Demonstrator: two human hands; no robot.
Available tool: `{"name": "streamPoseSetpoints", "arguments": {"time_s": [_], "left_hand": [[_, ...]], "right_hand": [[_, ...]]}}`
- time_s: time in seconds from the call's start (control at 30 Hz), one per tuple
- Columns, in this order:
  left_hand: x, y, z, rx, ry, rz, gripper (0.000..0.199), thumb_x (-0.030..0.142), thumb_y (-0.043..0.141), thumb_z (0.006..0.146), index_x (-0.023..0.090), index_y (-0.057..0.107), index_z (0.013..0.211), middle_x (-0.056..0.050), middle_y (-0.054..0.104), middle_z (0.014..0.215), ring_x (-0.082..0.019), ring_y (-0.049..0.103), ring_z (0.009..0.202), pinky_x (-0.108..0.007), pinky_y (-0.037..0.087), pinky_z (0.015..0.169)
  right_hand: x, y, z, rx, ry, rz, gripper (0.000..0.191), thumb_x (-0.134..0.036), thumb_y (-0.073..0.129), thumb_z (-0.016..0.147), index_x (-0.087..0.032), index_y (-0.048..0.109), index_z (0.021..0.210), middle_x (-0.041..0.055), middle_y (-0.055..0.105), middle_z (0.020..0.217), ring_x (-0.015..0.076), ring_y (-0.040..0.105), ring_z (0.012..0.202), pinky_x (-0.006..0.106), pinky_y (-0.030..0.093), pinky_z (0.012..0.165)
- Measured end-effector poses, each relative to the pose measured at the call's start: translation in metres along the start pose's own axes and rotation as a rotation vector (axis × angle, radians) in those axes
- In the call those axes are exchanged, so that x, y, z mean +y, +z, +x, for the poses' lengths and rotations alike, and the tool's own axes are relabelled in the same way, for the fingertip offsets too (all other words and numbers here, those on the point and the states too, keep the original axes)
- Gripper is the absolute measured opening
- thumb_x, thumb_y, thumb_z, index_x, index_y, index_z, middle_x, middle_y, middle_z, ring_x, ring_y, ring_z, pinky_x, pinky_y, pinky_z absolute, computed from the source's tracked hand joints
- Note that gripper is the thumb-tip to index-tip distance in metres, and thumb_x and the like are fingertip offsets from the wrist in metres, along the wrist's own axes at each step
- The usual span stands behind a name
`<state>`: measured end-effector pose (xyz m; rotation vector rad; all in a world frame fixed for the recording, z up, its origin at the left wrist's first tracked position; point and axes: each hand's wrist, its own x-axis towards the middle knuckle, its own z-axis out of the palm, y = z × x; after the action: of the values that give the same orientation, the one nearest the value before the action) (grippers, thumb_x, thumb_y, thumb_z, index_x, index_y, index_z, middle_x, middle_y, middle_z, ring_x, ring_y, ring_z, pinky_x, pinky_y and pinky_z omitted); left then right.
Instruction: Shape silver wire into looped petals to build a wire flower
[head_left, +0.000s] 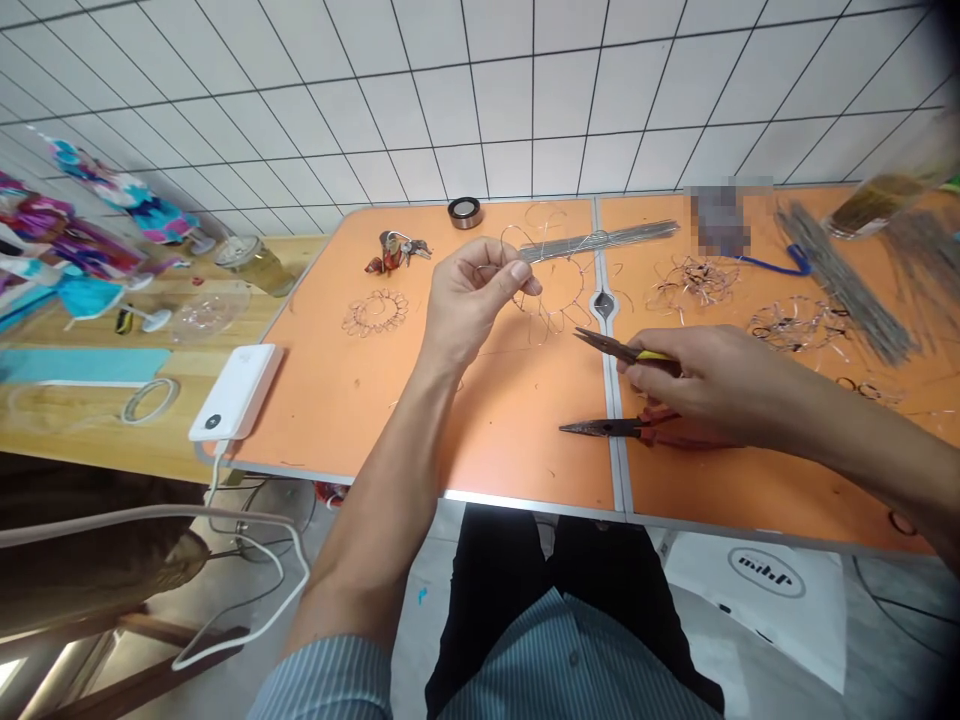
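Observation:
My left hand (480, 295) pinches a thin wire ring with looped edges (559, 320) between thumb and fingers, above the orange table. To its right, my right hand (690, 370) is wrapped round needle-nose pliers (611, 345) with a yellow-marked handle. Their jaw tips point left at the wire ring, slightly apart from it. Below that hand, a second pair of pliers (600, 428) with red handles lies on the table. A finished-looking ring of wire loops (375, 313) rests on the left of the table. Straight wires (637, 234) lie in a bundle behind my hands.
A roll of tape (465, 211) and a small brown figure (397, 252) are at the back. Tangled wire pieces (697, 283) and more wire bundles (855, 290) lie right. A white power bank (236, 392) with a cable sits at the left edge, near a drink cup (255, 264).

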<state>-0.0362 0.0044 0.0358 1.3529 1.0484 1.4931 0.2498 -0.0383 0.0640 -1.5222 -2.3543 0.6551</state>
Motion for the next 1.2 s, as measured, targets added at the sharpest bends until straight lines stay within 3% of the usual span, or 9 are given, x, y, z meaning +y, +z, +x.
{"name": "streamPoseSetpoints", "arguments": {"time_s": [0.07,0.23,0.47,1.2], "left_hand": [[0.002,0.000,-0.001,-0.005,0.004,0.002,0.041,0.054,0.101,0.088,0.025,0.073,0.090,-0.003,0.079,0.086,-0.023,0.083,0.097,-0.037,0.066,0.096],[-0.001,0.000,-0.001,-0.048,0.080,0.011,0.037,0.050,0.100,0.091,0.024,0.074,0.089,-0.002,0.080,0.085,-0.019,0.081,0.088,-0.035,0.065,0.090],[-0.016,-0.004,0.009,-0.124,0.289,0.091,0.048,0.067,0.093,0.094,0.025,0.072,0.089,0.000,0.081,0.084,-0.017,0.081,0.081,-0.034,0.065,0.081],[-0.015,-0.004,0.007,-0.122,0.278,0.114,0.046,0.066,0.091,0.096,0.025,0.072,0.090,-0.001,0.080,0.084,-0.018,0.080,0.083,-0.036,0.066,0.083]], "right_hand": [[-0.009,-0.006,0.006,-0.104,0.049,-0.100,0.037,-0.038,0.068,0.102,-0.029,0.059,0.067,0.0039,0.070,0.065,0.0237,0.058,0.058,0.040,0.034,0.059],[-0.024,-0.013,0.010,-0.156,0.145,-0.218,0.037,-0.041,0.064,0.106,-0.027,0.058,0.072,0.0047,0.072,0.073,0.0244,0.060,0.066,0.039,0.033,0.063],[-0.027,-0.014,0.009,-0.215,0.132,-0.324,0.043,-0.052,0.046,0.114,-0.027,0.061,0.083,0.0074,0.073,0.085,0.0253,0.057,0.071,0.038,0.031,0.067],[-0.026,-0.013,0.010,-0.213,0.152,-0.360,0.043,-0.052,0.041,0.115,-0.027,0.060,0.086,0.0075,0.074,0.088,0.0245,0.054,0.071,0.039,0.032,0.066]]}}
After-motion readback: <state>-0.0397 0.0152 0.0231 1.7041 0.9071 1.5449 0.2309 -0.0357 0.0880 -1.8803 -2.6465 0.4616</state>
